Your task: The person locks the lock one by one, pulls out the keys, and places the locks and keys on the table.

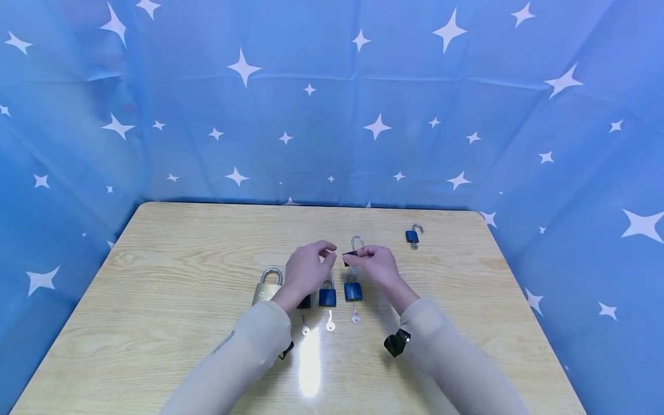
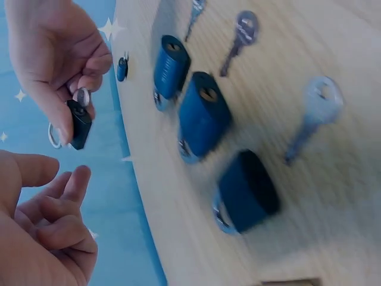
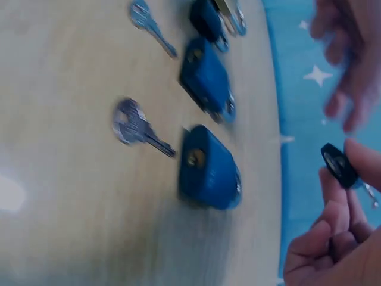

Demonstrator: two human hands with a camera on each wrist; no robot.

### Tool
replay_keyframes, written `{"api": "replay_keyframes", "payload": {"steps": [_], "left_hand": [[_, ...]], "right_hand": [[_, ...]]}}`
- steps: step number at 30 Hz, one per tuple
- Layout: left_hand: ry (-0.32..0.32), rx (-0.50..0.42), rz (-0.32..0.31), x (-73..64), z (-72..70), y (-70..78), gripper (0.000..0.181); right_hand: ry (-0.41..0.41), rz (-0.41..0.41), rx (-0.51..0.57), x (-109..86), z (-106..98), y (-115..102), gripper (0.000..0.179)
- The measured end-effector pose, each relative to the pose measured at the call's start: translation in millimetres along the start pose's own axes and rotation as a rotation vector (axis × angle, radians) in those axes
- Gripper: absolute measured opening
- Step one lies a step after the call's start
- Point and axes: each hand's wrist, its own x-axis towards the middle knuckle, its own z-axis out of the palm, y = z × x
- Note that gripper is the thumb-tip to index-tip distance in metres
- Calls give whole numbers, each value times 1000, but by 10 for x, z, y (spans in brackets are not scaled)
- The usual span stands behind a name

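Note:
My right hand [image 1: 374,264] pinches a small dark padlock [image 1: 350,259] by its body between thumb and fingers. Its silver shackle points away from me, and in the left wrist view a small round silver piece [image 2: 83,95] shows against the body beside the fingers. Close by on the left, my left hand [image 1: 306,268] hovers with loosely bent fingers and holds nothing. Below the hands stand two blue padlocks, one on the right [image 1: 353,291] and one in the middle [image 1: 327,297]. A darker padlock [image 2: 249,192] is partly hidden behind my left wrist in the head view.
A large brass padlock [image 1: 264,293] stands at the left end of the row. Nearer me lie loose keys: left [image 1: 305,330], middle [image 1: 330,325] and right [image 1: 355,317]. Toward the back right of the wooden table [image 1: 181,276] lies a blue padlock [image 1: 412,237] with its shackle swung out.

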Motion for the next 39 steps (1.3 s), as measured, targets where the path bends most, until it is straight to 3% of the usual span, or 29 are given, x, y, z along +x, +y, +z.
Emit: {"api": "replay_keyframes", "payload": {"steps": [8, 13, 21, 30, 35, 39], "left_hand": [[7, 66, 53, 62, 79, 296, 30], [14, 78, 83, 74, 122, 356, 28], [3, 37, 96, 71, 93, 337, 19], [-61, -152, 69, 96, 65, 178, 19], [-76, -198, 70, 103, 69, 106, 17], [-71, -176, 55, 99, 68, 73, 14]], "right_hand": [[86, -90, -34, -197, 71, 40, 24], [122, -139, -79, -231, 103, 47, 20], [101, -175, -91, -281, 103, 89, 19], [-50, -160, -53, -321, 34, 69, 23], [-54, -182, -75, -291, 39, 92, 19], [-36, -154, -59, -272, 58, 122, 19]]}}
